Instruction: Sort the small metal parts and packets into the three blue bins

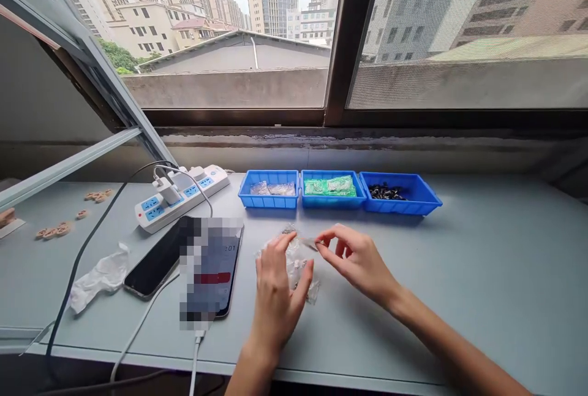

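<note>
Over a small heap of clear plastic packets (296, 264) on the grey desk, my left hand (278, 282) rests with its fingers and thumb apart. Some of the heap is hidden under its palm. My right hand (356, 258) is just right of the heap, thumb and forefinger pinched on the edge of a small clear plastic bag (309, 241). What the bag contains is too small to make out. Behind the hands stand three blue bins: one with clear packets (273, 189), one with green packets (331, 186), and one with small black parts (386, 192).
Left of my hands lie two phones, a black one (154, 261) and one with a lit screen (223, 298), plus white cables. A power strip (184, 197), crumpled tissue (101, 276) and small wooden-looking pieces (59, 229) are farther left. A window runs along the back.
</note>
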Motion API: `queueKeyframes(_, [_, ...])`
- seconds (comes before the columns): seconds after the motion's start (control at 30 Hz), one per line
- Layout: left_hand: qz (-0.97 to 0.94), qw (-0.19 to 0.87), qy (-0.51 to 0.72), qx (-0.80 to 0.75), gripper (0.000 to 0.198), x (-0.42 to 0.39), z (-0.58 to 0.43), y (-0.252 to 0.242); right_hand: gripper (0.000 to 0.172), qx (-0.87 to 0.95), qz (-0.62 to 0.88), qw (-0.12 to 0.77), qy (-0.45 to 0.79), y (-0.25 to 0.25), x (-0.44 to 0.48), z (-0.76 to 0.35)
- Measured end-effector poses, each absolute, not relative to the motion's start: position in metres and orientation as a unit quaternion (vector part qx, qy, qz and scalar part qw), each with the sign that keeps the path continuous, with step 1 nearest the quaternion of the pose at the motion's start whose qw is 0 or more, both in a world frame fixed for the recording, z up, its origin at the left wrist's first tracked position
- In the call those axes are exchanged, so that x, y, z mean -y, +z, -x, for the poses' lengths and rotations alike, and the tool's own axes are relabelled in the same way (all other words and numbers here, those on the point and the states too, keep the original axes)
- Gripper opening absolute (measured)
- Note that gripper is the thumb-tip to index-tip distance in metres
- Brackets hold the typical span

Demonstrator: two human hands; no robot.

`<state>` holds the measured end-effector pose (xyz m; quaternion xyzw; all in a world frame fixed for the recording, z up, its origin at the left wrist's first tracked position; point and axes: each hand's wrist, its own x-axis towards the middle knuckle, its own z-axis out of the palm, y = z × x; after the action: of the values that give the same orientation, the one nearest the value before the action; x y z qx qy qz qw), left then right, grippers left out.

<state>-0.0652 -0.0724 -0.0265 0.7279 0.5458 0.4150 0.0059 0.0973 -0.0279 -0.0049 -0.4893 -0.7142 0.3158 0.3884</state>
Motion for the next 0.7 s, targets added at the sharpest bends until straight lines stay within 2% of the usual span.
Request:
queueKeyframes(0.1, [-0.711, 0.01, 0.411, -0.571, 0.043, 0.072, 0.069, -0.03, 0.023, 0.655, 0.458, 0.428, 0.422, 0.003, 0.032, -0.095])
queueKeyframes(0.2, [-0.713, 0.012, 0.419, -0.562, 0.02, 0.072, 0.07, -0.029, 0.026, 0.627, 0.416, 0.427, 0.502, 0.006, 0.035, -0.094])
queueKeyframes(0.27, [-0.716, 0.015, 0.433, -0.548, 0.009, 0.073, 0.069, -0.027, 0.025, 0.631, 0.401, 0.429, 0.506, 0.005, 0.037, -0.094])
queueKeyframes(0.5, [-0.705, 0.033, 0.507, -0.495, 0.011, 0.076, 0.065, -0.019, 0.01, 0.718, 0.347, 0.458, 0.394, 0.005, 0.039, -0.1])
queueKeyframes(0.7, [-0.684, 0.007, 0.539, -0.491, 0.011, 0.076, 0.063, -0.016, 0.019, 0.795, 0.281, 0.494, 0.209, -0.001, 0.038, -0.107])
